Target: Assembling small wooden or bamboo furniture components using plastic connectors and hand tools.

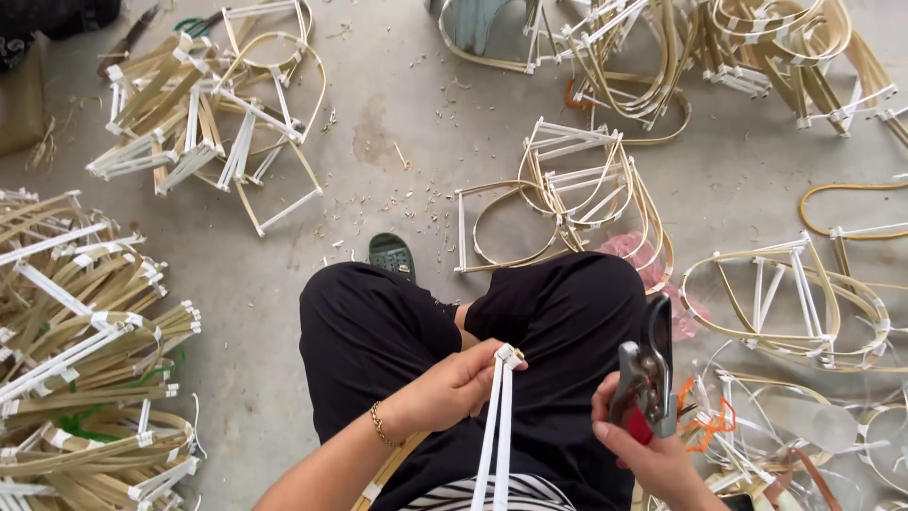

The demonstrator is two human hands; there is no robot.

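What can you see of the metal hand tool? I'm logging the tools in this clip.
The metal hand tool looks like pruning shears or pliers: grey metal, worn, with a dark upper handle and a red part low by the palm. It stands roughly upright, handles apart, gripped from below by the right hand, above the dark trousers. It touches nothing else.

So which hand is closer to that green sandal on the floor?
Left. The left hand sits just below the green sandal, holding white strips; the right hand, with pliers, is farther right.
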